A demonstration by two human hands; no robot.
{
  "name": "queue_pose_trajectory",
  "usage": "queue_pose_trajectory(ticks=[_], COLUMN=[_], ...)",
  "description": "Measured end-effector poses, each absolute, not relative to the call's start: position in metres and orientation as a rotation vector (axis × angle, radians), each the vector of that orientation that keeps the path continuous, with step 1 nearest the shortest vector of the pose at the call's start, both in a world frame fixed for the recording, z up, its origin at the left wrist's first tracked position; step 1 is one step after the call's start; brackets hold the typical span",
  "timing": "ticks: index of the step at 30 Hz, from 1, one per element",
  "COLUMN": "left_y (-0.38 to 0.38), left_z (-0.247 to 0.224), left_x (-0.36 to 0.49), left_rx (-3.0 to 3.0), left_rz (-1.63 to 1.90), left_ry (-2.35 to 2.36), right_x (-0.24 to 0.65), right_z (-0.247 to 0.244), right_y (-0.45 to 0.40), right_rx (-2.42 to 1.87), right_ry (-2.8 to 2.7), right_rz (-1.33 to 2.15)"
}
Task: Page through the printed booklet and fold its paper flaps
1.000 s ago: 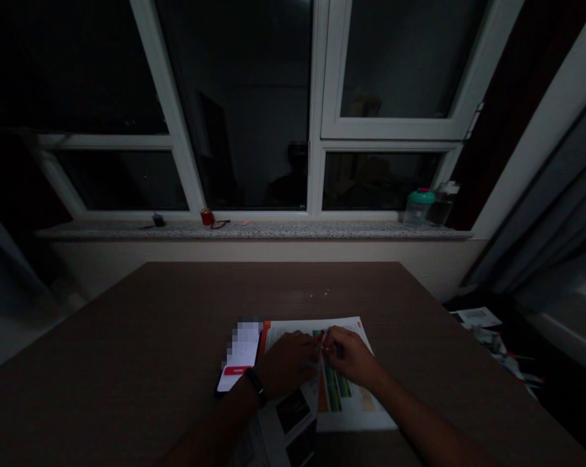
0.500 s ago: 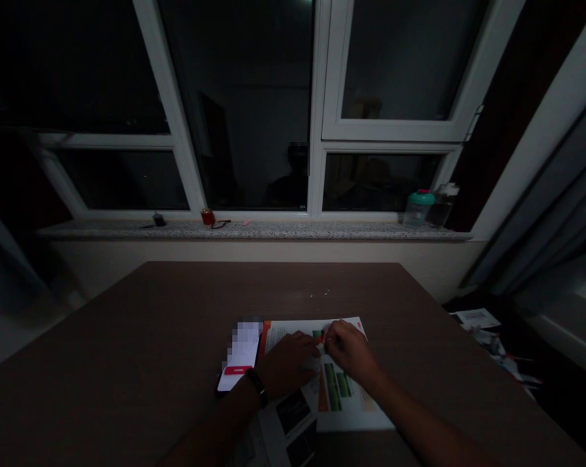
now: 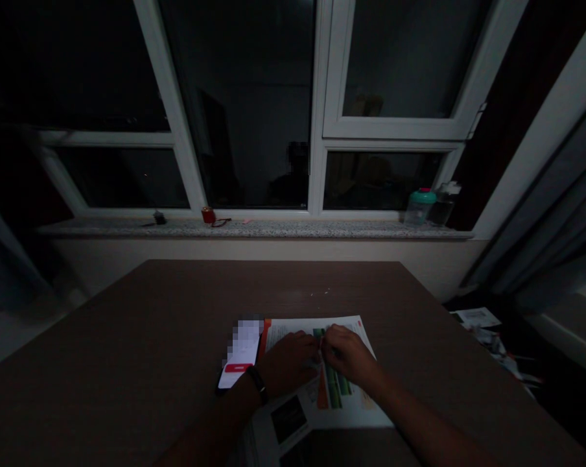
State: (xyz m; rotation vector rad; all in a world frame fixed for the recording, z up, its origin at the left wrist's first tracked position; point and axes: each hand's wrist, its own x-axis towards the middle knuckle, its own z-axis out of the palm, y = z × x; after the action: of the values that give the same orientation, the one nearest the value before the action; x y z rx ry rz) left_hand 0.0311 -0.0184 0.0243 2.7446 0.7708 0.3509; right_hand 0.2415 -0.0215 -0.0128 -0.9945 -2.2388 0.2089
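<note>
A printed magazine with green pictures and orange strips lies on the table in front of me. My left hand, a dark band on its wrist, rests over its left part, fingers bent toward the right hand and gripping a page. A loose-looking page with dark pictures slants out from beneath that hand toward me. My right hand is closed in a pinch at the page near the left fingertips; the exact grip is partly hidden. Left of the magazine lies a lit phone, partly covered by my left wrist.
The brown table carries small white scraps beyond the magazine. Along the windowsill stand a red jar, a small dark bottle, a teal-lidded bottle and a clear bottle. Papers lie right of the table.
My right hand has turned and shifted slightly toward me, close against the left fingertips. The slanting page below my left hand has shifted a little; the left hand stays nearly in place.
</note>
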Motion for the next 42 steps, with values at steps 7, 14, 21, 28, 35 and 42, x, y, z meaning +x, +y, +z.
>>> queue_pose_trajectory(ticks=[7, 14, 21, 28, 35, 42], left_y=[-0.018, -0.019, -0.019, -0.020, -0.020, -0.017], left_z=[0.024, 0.024, 0.023, 0.025, 0.023, 0.010], left_x=[0.029, 0.029, 0.029, 0.030, 0.028, 0.025], left_rx=[2.708, 2.685, 2.713, 2.711, 2.676, 2.711], left_rz=[0.348, 0.396, 0.387, 0.380, 0.419, 0.422], left_ry=[0.774, 0.748, 0.740, 0.761, 0.780, 0.838], right_x=[0.244, 0.244, 0.243, 0.243, 0.245, 0.244], right_z=[-0.018, -0.012, -0.013, -0.013, -0.014, -0.012], right_y=[-0.014, -0.019, -0.022, -0.015, -0.015, -0.020], right_rx=[-1.248, -1.233, -1.055, -1.248, -1.360, -1.219], right_ry=[-2.032, -1.937, -2.156, -2.125, -1.882, -1.946], right_rz=[0.144, 0.226, 0.244, 0.039, 0.142, 0.232])
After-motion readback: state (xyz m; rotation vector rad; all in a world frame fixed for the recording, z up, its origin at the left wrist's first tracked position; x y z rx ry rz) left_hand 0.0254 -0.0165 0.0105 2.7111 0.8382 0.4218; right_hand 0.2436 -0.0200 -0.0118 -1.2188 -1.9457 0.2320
